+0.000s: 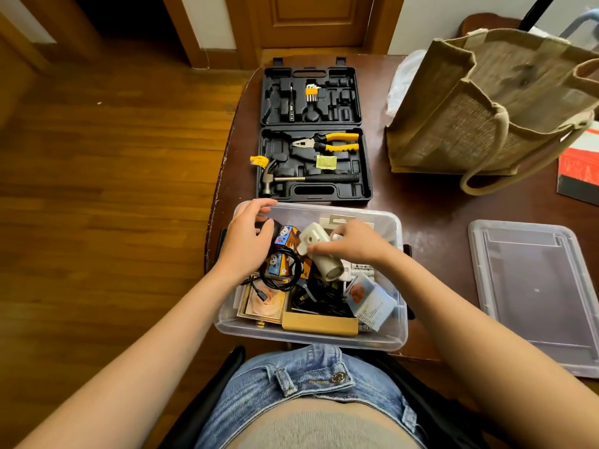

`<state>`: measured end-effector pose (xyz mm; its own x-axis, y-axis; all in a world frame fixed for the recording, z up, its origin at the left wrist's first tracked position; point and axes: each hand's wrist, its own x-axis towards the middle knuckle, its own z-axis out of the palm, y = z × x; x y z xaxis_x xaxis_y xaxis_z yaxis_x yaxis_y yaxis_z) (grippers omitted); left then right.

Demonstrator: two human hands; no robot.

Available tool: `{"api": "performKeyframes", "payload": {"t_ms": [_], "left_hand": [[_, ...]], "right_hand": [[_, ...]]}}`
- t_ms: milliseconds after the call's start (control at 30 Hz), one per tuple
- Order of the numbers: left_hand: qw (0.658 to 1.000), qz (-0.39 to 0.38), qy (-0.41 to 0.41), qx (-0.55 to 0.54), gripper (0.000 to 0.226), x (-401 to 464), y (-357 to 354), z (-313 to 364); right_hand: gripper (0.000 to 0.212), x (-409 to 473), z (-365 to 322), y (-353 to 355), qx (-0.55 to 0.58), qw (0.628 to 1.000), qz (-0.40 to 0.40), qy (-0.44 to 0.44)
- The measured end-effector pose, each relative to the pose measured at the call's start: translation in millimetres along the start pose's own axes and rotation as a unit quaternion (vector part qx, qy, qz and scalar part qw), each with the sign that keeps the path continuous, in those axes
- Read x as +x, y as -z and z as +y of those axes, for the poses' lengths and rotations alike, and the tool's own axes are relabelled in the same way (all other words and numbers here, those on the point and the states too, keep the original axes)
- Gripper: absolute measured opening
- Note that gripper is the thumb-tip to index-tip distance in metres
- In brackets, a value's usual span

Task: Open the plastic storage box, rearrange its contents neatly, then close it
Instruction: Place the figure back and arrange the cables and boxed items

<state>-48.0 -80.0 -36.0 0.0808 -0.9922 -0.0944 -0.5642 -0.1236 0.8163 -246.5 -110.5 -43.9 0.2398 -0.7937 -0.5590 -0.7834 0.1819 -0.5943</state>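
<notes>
The clear plastic storage box (pixel 393 332) stands open at the table's near edge, crowded with small items. Its clear lid (pixel 534 296) lies flat on the table to the right. My left hand (pixel 248 238) reaches into the box's far left corner, its fingers curled over a dark object next to two colourful cartoon boxes (pixel 287 236); what it holds is partly hidden. My right hand (pixel 355 243) grips a white cylindrical device (pixel 319 254) near the box's middle. A coiled black cable (pixel 282 277), a wooden block (pixel 319 324), a picture card (pixel 264 304) and a blue-white carton (pixel 371 301) lie in the box.
An open black tool case (pixel 314 134) with a hammer, yellow pliers and hex keys sits just beyond the box. A jute tote bag (pixel 486 102) stands at the back right, with a red booklet (pixel 580 170) beside it. Wooden floor drops off left of the table edge.
</notes>
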Motion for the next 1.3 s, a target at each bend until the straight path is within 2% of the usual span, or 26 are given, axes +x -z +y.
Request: {"api": "performKeyframes", "payload": {"t_ms": [100,233,433,533,667,733,800,833,900,1033,1133,1200,1300], "left_hand": [[1.0,-0.015,0.0,-0.018,0.028,-4,3,-5],[0.999,-0.029,0.009,-0.031,0.026,-8,6,-10],[0.998,-0.064,0.003,-0.023,0.024,-12,1,-11],[0.996,-0.082,0.008,-0.023,0.024,-15,-3,-6],[0.991,-0.107,0.024,-0.075,0.023,-17,-20,14],[0.977,-0.187,0.057,-0.087,0.019,-16,-38,28],[0.944,-0.314,0.094,-0.031,0.014,-13,-59,38],[0.921,-0.373,0.114,0.008,0.017,-12,-70,43],[0.88,-0.447,0.134,0.082,0.036,-10,-90,53],[0.834,-0.527,0.105,0.124,0.056,-7,-118,63],[0.793,-0.582,0.092,0.157,0.084,-8,-129,58],[0.793,-0.574,0.089,0.183,0.095,-11,-131,50],[0.831,-0.528,0.147,0.098,0.079,-16,-134,39]], "right_hand": [[0.046,-6,-15,-13,0.083,0.995,-0.056,-0.002],[0.048,-10,-30,-50,0.039,0.994,-0.096,0.038],[0.038,-19,-29,-90,0.033,0.985,-0.155,0.066],[0.036,-23,-21,-66,0.031,0.991,-0.114,0.069],[0.035,-24,10,-10,0.032,0.999,-0.012,0.015],[0.027,-25,28,13,0.041,0.999,-0.004,-0.021],[0.022,-28,41,23,0.042,0.998,-0.007,-0.039],[0.02,-29,45,25,0.044,0.998,-0.009,-0.038],[0.016,-33,50,23,0.064,0.998,-0.007,-0.026],[0.021,-36,57,19,0.181,0.983,0.01,-0.038],[0.023,-38,62,23,0.245,0.969,0.007,-0.029],[0.022,-40,64,27,0.252,0.968,-0.002,-0.009],[0.024,-40,62,31,0.265,0.964,-0.021,0.015]]}}
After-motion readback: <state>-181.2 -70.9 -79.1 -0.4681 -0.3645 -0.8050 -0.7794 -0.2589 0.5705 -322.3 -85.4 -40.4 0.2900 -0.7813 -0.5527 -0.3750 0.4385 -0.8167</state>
